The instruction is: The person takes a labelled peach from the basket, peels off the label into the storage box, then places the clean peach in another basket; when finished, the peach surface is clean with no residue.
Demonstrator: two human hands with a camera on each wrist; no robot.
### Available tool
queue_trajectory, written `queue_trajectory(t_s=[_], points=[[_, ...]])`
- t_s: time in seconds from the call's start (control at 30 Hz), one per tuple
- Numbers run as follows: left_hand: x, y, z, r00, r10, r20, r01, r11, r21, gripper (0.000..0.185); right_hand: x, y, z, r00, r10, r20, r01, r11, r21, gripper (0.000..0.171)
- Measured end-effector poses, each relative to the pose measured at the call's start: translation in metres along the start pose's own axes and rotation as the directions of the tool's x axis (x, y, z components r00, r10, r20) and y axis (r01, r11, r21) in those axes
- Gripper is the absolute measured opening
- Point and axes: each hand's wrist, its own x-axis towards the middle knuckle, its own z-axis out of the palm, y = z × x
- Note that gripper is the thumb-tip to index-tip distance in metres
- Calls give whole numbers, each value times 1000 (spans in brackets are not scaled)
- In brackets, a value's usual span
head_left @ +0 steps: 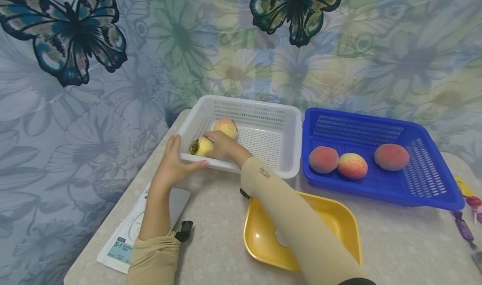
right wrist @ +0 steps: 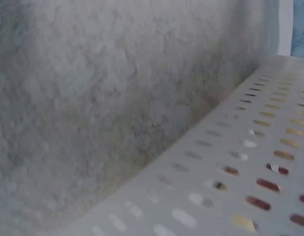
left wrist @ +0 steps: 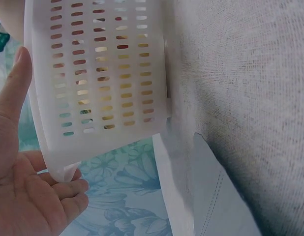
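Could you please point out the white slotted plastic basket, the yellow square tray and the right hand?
White slotted plastic basket (head_left: pixel 280 109): head view, far wall.
Yellow square tray (head_left: pixel 340 220): head view, bare right side.
Right hand (head_left: pixel 222 147): head view, back of hand.

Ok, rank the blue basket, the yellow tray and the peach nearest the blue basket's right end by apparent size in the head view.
1. blue basket, largest.
2. yellow tray, smaller, though the right arm hides part of it.
3. peach, by far the smallest.
The tray lies nearer the camera, so its true size against the basket is unsure.
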Motion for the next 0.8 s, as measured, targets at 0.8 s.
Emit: queue_trajectory(t_s=[0.8], points=[[0, 3, 1, 1000, 2, 0, -2, 1000, 2, 131, -33, -1, -32, 993, -13, -113, 18, 999, 45, 83]])
